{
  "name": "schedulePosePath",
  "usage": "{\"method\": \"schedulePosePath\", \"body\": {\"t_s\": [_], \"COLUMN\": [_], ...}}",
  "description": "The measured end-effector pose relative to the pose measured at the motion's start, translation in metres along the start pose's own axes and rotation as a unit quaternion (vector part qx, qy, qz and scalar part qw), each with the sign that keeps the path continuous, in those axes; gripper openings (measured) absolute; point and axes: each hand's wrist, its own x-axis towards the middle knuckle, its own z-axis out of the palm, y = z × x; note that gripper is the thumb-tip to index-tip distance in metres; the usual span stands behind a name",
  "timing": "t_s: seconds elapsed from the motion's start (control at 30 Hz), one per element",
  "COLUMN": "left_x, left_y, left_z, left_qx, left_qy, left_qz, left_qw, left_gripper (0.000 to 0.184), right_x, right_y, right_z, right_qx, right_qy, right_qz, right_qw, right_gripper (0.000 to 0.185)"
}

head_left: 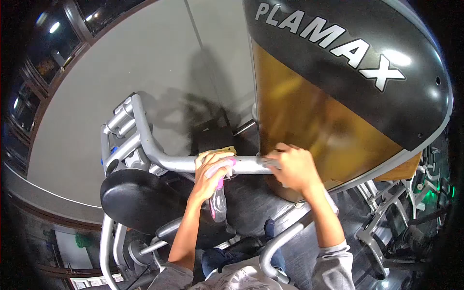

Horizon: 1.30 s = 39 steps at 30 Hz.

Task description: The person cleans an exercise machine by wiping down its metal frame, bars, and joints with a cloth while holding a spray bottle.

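My left hand (210, 174) is closed around the neck of a clear spray bottle (219, 207) with a pink top, which hangs down over the dark floor. Its fingers lie against or just above the silver metal bar (246, 165) of an exercise machine. At the bar's right part, my right hand (296, 168) is curled around a greyish cloth (271, 163) pressed to the tube. Much of the cloth is hidden under the fingers, and its edges are blurred.
A black padded seat (137, 200) is left of my left arm. The machine's tall brown and black housing (328, 116), marked PLAMAX, rises on the right. A curved silver handle (270, 256) stands close to my body. Behind is a grey wall (145, 63); more machines (386, 212) stand right.
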Motion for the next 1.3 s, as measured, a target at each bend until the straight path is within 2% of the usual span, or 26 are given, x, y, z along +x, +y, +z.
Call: {"method": "schedulePosePath", "body": {"t_s": [0.23, 0.37, 0.43, 0.5, 0.6, 0.7, 0.8, 0.97, 1.1, 1.23, 1.3], "left_x": [0.002, 0.001, 0.000, 0.000, -0.003, -0.004, -0.003, -0.006, -0.006, -0.005, -0.006], "left_y": [0.011, 0.013, 0.014, 0.014, 0.014, 0.014, 0.011, 0.006, 0.012, 0.018, 0.016], "left_z": [-0.001, 0.004, 0.006, 0.008, 0.009, 0.008, 0.007, 0.009, 0.008, 0.007, 0.008], "left_qx": [-0.002, 0.030, 0.028, 0.025, 0.019, 0.032, 0.019, 0.010, 0.043, 0.032, 0.030], "left_qy": [-0.001, 0.019, 0.024, 0.040, 0.038, 0.041, 0.040, 0.046, 0.041, 0.039, 0.034], "left_qz": [-0.045, -0.026, -0.026, -0.027, -0.031, -0.034, -0.034, -0.033, -0.013, -0.035, -0.036], "left_qw": [0.999, 0.999, 0.999, 0.999, 0.999, 0.998, 0.998, 0.998, 0.998, 0.998, 0.998], "left_gripper": [0.035, 0.037, 0.037, 0.037, 0.037, 0.037, 0.037, 0.038, 0.039, 0.043, 0.043], "right_x": [0.008, -0.029, -0.046, -0.046, -0.034, -0.006, 0.004, -0.010, -0.029, -0.026, -0.014], "right_y": [-0.037, -0.010, 0.004, 0.015, 0.015, 0.000, -0.022, -0.001, 0.026, 0.045, 0.040], "right_z": [0.039, 0.017, 0.005, 0.000, 0.011, 0.050, 0.054, 0.040, 0.000, -0.026, -0.018], "right_qx": [0.037, 0.062, 0.002, -0.027, -0.123, -0.093, -0.101, -0.038, -0.079, -0.001, -0.010], "right_qy": [0.090, 0.064, 0.016, -0.002, 0.024, 0.072, 0.081, 0.045, -0.039, -0.099, -0.069], "right_qz": [-0.067, -0.068, -0.026, -0.055, -0.231, -0.329, -0.324, -0.275, -0.181, -0.146, -0.156], "right_qw": [0.993, 0.994, 1.000, 0.998, 0.965, 0.937, 0.937, 0.960, 0.979, 0.984, 0.985], "right_gripper": [0.029, 0.030, 0.031, 0.028, 0.025, 0.021, 0.018, 0.020, 0.027, 0.028, 0.022]}}
